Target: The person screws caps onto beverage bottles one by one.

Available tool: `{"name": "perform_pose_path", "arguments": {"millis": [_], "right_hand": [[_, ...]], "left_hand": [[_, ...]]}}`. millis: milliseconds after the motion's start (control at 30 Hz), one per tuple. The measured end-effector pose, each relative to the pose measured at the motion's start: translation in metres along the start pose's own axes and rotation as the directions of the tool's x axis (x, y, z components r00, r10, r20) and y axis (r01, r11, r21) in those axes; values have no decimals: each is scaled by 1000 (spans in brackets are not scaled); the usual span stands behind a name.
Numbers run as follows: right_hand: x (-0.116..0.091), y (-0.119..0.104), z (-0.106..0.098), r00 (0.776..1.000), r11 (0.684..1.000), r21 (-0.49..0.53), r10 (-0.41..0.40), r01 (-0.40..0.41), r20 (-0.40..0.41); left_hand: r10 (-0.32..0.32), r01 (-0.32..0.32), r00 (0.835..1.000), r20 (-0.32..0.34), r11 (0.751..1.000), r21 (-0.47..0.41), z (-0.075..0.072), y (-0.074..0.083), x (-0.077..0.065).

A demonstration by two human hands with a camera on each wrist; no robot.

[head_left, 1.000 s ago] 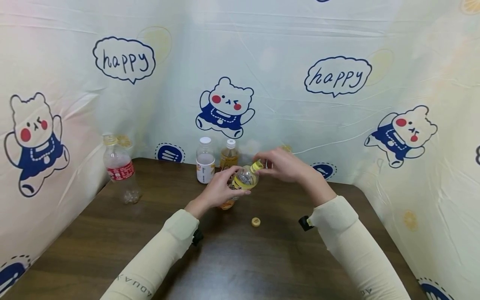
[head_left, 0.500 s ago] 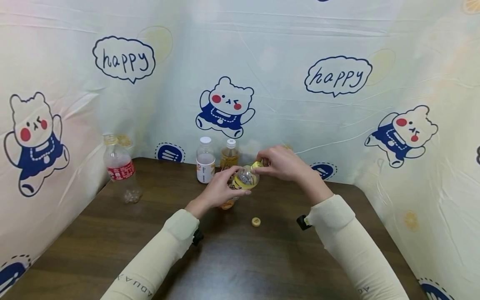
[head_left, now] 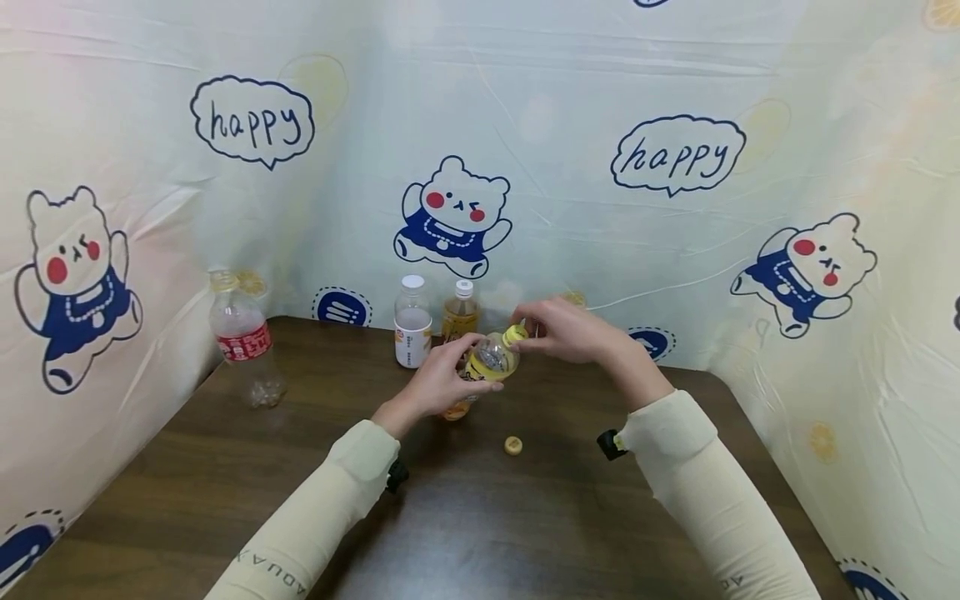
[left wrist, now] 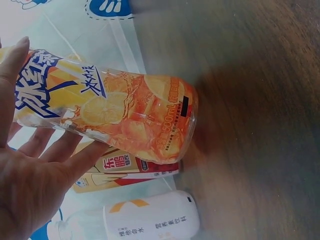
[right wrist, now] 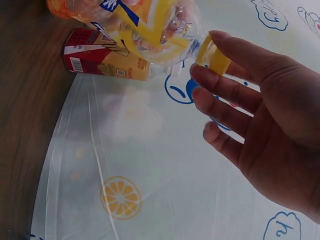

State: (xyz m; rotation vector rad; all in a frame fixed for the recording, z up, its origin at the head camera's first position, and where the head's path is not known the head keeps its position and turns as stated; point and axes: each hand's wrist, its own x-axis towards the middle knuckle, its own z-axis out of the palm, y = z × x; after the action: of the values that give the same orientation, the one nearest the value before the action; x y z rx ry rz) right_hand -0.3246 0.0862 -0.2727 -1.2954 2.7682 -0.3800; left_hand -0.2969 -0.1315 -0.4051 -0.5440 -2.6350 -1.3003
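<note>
My left hand (head_left: 435,381) grips a clear plastic iced tea bottle (left wrist: 135,110) with a yellow and orange label. In the head view the bottle leans, its neck toward my right hand (head_left: 562,331). The thumb and index finger of that hand pinch the yellow bottle cap (right wrist: 214,57) at the neck, while the other fingers are loosely bent. In the left wrist view, the bottle's base is close over the table. My left fingers wrap the label's upper part, and their tips are partly hidden behind it.
A loose yellowish cap (head_left: 513,446) lies on the brown table (head_left: 450,517). Behind the left hand stand a white-labelled bottle (head_left: 412,340) and an amber-labelled bottle (head_left: 460,317), partly hidden. A red-labelled clear bottle (head_left: 243,343) stands at left. A printed curtain (head_left: 570,233) surrounds the table.
My right hand turned over the cap, covering more of it half a second ago, and has turned back so more yellow shows. The left hand and bottle stay almost still.
</note>
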Motion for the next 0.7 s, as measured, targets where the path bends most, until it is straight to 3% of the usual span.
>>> {"name": "perform_pose_path", "arguments": {"millis": [367, 467, 700], "right_hand": [[3, -2, 6, 992, 983, -148, 93, -104, -83], [1, -2, 3, 996, 992, -102, 71, -76, -54], [-1, -2, -3, 997, 998, 9, -70, 70, 11]], "left_hand": [[-27, 27, 1000, -4, 1000, 10, 2, 0, 0], [-30, 30, 1000, -6, 999, 11, 1, 1, 0], [-18, 18, 1000, -5, 1000, 19, 0, -1, -1]]}}
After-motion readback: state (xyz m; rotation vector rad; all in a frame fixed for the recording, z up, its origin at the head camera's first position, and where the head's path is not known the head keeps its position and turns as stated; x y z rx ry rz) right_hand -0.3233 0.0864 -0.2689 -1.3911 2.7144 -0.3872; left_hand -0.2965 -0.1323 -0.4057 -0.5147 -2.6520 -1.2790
